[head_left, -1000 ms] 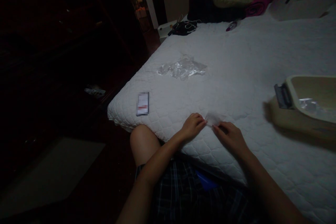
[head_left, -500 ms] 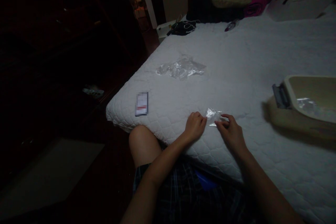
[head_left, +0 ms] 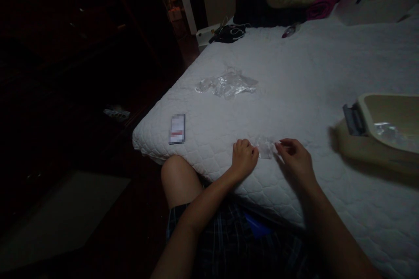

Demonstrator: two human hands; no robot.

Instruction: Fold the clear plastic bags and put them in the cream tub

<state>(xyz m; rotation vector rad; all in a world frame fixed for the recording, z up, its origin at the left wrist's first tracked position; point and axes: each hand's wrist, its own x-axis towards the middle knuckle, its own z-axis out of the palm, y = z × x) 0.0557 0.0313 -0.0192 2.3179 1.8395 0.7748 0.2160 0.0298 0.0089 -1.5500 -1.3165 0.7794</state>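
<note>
A small clear crinkled plastic wrapper (head_left: 266, 148) lies on the white quilted mattress (head_left: 310, 74). The left hand (head_left: 244, 160), fingers curled, pinches its 9 o'clock edge and the right hand (head_left: 295, 162) pinches its 3 o'clock edge. A glossy crumpled plastic heap (head_left: 225, 85) lies at 11 o'clock and a smooth beige tub (head_left: 366, 150) at 3.

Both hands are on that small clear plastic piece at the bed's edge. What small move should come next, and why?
Probably press it flat on the mattress: the left hand and right hand pinch the clear plastic piece at opposite ends, and it looks crumpled.
</note>
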